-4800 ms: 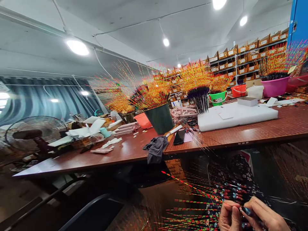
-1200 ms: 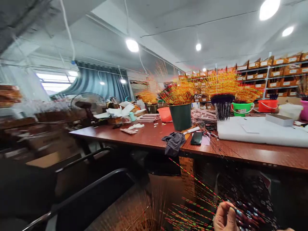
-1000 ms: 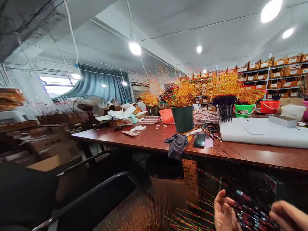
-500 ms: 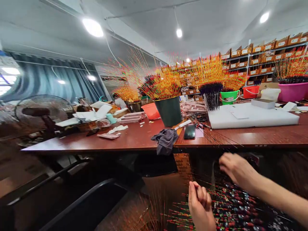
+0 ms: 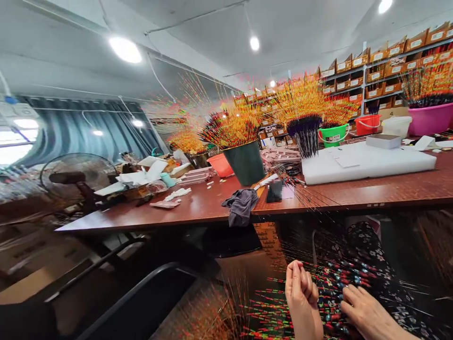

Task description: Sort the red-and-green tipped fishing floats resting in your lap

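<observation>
My left hand (image 5: 302,297) is raised above my lap with its fingertips pinched together. What sits in that pinch is too small to make out. My right hand (image 5: 370,311) is lower and to the right, its fingers curled down onto a layer of fishing floats (image 5: 332,317). These floats have dark glossy bodies and thin stems banded red, green and yellow, and they lie across my lap on dark flowered cloth (image 5: 366,238). My right fingertips are partly hidden among them.
Ahead runs a red-brown table (image 5: 205,208) with a dark green bucket (image 5: 244,163) of floats, a grey cloth (image 5: 240,207) over its edge and a white foam block (image 5: 368,165). At lower left stands a black chair (image 5: 141,297). More floats (image 5: 212,311) stand beside my lap.
My right hand has come down from near the table edge onto the floats in my lap. My left hand stays pinched and has shifted slightly. The view has tilted a little.
</observation>
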`<state>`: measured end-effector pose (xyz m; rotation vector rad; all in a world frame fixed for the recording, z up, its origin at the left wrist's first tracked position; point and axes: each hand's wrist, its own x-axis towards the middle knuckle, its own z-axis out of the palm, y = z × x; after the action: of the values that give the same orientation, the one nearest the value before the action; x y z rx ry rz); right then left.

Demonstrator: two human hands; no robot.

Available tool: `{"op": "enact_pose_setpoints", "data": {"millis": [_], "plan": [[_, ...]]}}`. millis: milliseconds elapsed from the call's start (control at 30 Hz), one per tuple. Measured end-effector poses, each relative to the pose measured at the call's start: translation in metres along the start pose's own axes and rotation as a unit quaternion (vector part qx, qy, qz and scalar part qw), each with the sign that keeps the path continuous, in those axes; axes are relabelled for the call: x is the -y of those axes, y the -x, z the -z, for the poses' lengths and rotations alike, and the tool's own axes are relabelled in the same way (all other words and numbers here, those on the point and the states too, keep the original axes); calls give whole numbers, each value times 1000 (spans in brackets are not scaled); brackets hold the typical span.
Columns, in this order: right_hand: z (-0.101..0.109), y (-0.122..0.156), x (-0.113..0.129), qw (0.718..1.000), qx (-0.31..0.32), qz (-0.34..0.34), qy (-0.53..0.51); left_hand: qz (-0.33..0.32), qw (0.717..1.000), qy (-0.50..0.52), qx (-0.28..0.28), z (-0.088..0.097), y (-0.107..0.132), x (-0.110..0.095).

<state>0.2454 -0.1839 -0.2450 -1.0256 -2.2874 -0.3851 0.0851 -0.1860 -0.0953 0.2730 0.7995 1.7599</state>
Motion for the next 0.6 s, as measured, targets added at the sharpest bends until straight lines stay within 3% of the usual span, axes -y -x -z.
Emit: {"op": "enact_pose_setpoints", "data": {"millis": [100, 167, 233, 333, 400, 467, 533, 567, 600], "plan": [[-18, 0, 5, 1000, -3, -10, 22, 0, 1000, -6, -2, 2, -1, -2], [-10, -2, 6, 999, -1, -13, 34, 1, 1000, -10, 10, 1, -2, -1], [13, -6, 4, 999, -1, -13, 45, 6, 1000, -12, 26, 1, -1, 2], [64, -17, 0, 998, 1, -2, 57, -1, 998, -15, 61, 2, 1, 4], [98, -25, -4, 999, 6, -12, 32, 6, 989, -69, 130, 6, 1, 6], [123, -29, -8, 999, 5, -48, -16, 33, 950, -202, 234, 15, -2, 11], [137, -29, -13, 993, -8, -95, -63, 54, 882, -343, 319, 25, -8, 24], [140, -27, -14, 989, -16, -117, -83, 57, 856, -383, 343, 31, -11, 33], [141, -25, -16, 985, -26, -135, -105, 60, 850, -390, 350, 35, -14, 44]]}}
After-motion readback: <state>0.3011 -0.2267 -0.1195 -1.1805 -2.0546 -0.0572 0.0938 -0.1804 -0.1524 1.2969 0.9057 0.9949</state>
